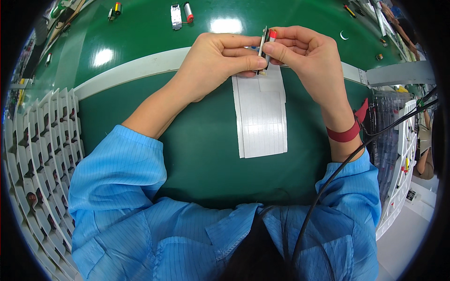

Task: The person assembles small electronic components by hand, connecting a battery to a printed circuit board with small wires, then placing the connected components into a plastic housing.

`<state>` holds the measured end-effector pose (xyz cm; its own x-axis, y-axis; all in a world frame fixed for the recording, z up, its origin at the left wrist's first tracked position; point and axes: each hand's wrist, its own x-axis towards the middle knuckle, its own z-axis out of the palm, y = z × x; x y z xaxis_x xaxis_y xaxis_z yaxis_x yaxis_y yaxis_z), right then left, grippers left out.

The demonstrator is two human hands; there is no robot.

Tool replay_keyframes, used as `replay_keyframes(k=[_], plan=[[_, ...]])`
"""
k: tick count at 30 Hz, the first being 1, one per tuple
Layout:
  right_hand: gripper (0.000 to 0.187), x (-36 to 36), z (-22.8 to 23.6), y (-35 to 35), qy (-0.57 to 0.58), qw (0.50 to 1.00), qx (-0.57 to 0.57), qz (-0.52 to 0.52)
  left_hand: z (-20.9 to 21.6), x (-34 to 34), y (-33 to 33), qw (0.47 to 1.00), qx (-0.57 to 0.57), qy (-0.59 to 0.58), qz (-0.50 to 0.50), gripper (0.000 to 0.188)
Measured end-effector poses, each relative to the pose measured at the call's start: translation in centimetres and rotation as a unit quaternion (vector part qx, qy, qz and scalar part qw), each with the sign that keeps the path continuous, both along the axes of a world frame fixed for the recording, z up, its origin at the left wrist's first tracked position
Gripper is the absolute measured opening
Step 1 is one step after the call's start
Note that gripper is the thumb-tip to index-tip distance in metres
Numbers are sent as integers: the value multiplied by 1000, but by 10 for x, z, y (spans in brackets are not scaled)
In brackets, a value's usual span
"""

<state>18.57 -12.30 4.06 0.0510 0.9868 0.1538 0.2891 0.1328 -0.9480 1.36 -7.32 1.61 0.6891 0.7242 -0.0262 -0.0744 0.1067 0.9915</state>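
Above the far end of a white sheet, both my hands meet in front of me. My left hand point(206, 61) pinches a thin circuit board point(261, 49) by its edge, with the board held upright on its side. Against the board's right face, my right hand point(311, 56) grips a small cylindrical battery point(273, 34) with a red end. Fingers hide most of both parts, so I cannot tell whether they are joined. Beneath lies the white sheet of narrow strips point(262, 129), flat on the green mat point(201, 140). A red band point(344, 135) circles my right wrist.
A pale rail point(140, 67) crosses beyond my mat. Past it, a green surface carries another board point(176, 17) with a battery point(188, 11) beside it. Slotted white trays point(44, 154) rise at left, more trays point(397, 187) at right. A black cable point(323, 187) crosses my right sleeve.
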Motion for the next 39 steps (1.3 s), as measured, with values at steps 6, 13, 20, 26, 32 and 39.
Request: replay_keyframes(k=[6, 13, 20, 26, 32, 39], plan=[[27, 0, -1, 1, 5, 1000, 1, 11, -1, 0, 0, 1000, 14, -5, 0, 39], [25, 0, 2, 0, 43, 999, -10, 22, -1, 0, -1, 1000, 7, -13, -4, 39], [24, 0, 0, 0, 37, 999, -15, 20, 0, 0, -2, 1000, 1, -12, 1, 39], [24, -1, 1, 0, 26, 999, -12, 18, -2, -1, -1, 1000, 4, -11, -9, 38], [23, 0, -1, 1, -11, 1000, -18, 16, -4, 1, -1, 999, 44, -8, -10, 38], [26, -2, -4, 5, 36, 999, -37, -12, 5, 2, -12, 971, 200, 131, -11, 36]])
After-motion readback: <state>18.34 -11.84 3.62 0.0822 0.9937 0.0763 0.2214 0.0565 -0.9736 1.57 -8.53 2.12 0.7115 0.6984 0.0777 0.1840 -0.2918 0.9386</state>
